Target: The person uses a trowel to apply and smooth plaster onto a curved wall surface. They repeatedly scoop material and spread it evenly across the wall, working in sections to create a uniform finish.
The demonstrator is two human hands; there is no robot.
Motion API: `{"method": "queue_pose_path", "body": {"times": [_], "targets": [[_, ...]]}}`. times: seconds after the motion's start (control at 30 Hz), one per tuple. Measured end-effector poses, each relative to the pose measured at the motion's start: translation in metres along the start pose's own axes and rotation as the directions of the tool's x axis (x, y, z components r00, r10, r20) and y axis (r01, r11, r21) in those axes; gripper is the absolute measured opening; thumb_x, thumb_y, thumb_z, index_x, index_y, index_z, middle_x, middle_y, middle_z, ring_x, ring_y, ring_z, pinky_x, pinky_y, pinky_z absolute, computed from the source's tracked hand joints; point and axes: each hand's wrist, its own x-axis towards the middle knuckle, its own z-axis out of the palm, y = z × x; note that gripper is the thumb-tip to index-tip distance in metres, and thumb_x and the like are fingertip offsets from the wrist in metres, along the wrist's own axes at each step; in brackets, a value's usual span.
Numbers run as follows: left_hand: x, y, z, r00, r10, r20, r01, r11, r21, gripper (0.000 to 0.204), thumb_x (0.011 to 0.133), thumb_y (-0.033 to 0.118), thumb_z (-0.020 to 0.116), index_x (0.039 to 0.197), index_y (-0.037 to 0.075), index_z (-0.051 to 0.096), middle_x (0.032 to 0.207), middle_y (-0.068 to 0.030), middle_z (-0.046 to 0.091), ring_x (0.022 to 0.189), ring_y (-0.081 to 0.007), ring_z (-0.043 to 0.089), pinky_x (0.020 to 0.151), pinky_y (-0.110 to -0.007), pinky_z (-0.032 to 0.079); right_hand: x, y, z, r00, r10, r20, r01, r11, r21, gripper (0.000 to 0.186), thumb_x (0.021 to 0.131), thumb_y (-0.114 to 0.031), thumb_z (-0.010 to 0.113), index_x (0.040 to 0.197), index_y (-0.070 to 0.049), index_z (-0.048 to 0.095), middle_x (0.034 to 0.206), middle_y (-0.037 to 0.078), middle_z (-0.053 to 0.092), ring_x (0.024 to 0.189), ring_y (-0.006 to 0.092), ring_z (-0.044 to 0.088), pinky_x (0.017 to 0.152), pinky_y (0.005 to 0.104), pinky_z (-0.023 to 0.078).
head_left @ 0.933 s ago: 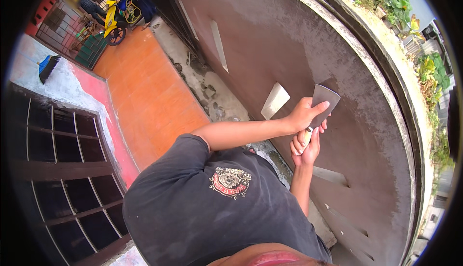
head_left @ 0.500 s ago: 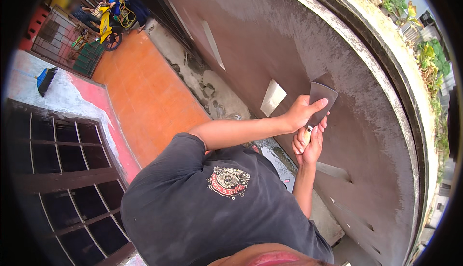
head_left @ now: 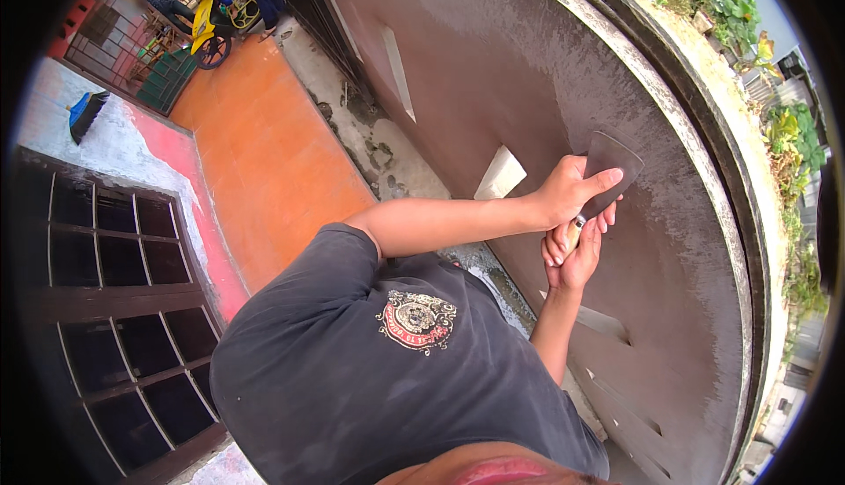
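Observation:
A putty knife [head_left: 611,173] with a wide, dark metal blade and a pale handle is held in front of the brown wall [head_left: 493,54]. My left hand [head_left: 568,193] grips the blade, its thumb lying flat across the metal face and its fingers behind. Below it, my right hand [head_left: 576,256] is wrapped round the handle. The two hands are close together, and some right fingertips show beside the blade's lower edge. Whether the blade touches the wall, I cannot tell.
The wall has slot-like openings and a rough top ledge, with plants [head_left: 735,10] beyond. An orange tiled floor [head_left: 264,150] lies to the left, beside a barred window [head_left: 123,309] and a blue-and-black broom head [head_left: 85,117]. People stand near a yellow motorbike [head_left: 207,27] at the far left.
Both hands have moved slightly right and up with the putty knife, whose blade now tilts further to the right. The grip looks the same.

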Motion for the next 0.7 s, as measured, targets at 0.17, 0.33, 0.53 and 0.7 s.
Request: {"method": "queue_pose_path", "body": {"times": [0.17, 0.33, 0.53, 0.7], "targets": [[-0.008, -0.011, -0.013, 0.992, -0.087, -0.089, 0.084, 0.996, -0.040, 0.040, 0.104, 0.037, 0.058, 0.094, -0.001, 0.061, 0.071, -0.0119, 0.067, 0.062, -0.0179, 0.066, 0.059, -0.031, 0.055, 0.001, 0.019, -0.004, 0.997, 0.080, 0.011, -0.081, 0.997, 0.012, 0.028, 0.111, -0.037, 0.036, 0.121, -0.011, 0.039, 0.063, 0.007, 0.046, 0.040, 0.0124, 0.039, 0.032, 0.0240, 0.031], [-0.003, -0.010, -0.018, 0.996, 0.028, -0.084, -0.031, 0.999, -0.034, 0.040, 0.103, 0.038, 0.058, 0.094, -0.001, 0.061, 0.071, -0.0116, 0.067, 0.063, -0.0178, 0.066, 0.061, -0.031, 0.055, 0.007, 0.017, -0.005, 0.998, 0.067, -0.009, -0.067, 0.998, 0.021, 0.025, 0.111, -0.037, 0.036, 0.108, -0.012, 0.038, 0.063, 0.007, 0.045, 0.040, 0.0119, 0.039, 0.032, 0.0245, 0.032], [0.000, 0.002, -0.015, 0.992, -0.077, -0.103, 0.067, 0.993, -0.096, 0.036, 0.103, 0.036, 0.060, 0.094, 0.002, 0.060, 0.073, -0.0080, 0.066, 0.067, -0.0150, 0.066, 0.066, -0.029, 0.054, 0.011, 0.009, 0.013, 0.996, 0.079, 0.040, -0.078, 0.996, -0.035, 0.027, 0.111, -0.036, 0.036, 0.111, -0.009, 0.040, 0.064, 0.007, 0.047, 0.040, 0.0108, 0.039, 0.033, 0.0243, 0.033], [-0.006, -0.005, -0.024, 0.955, -0.212, -0.208, 0.212, 0.977, -0.024, 0.037, 0.103, 0.036, 0.060, 0.093, 0.001, 0.062, 0.072, -0.0088, 0.067, 0.067, -0.0150, 0.066, 0.066, -0.029, 0.054, 0.011, 0.022, 0.010, 0.986, 0.129, 0.110, -0.130, 0.991, 0.005, 0.033, 0.111, -0.041, 0.035, 0.109, -0.009, 0.042, 0.064, 0.006, 0.047, 0.040, 0.0115, 0.040, 0.034, 0.0239, 0.034]]}}
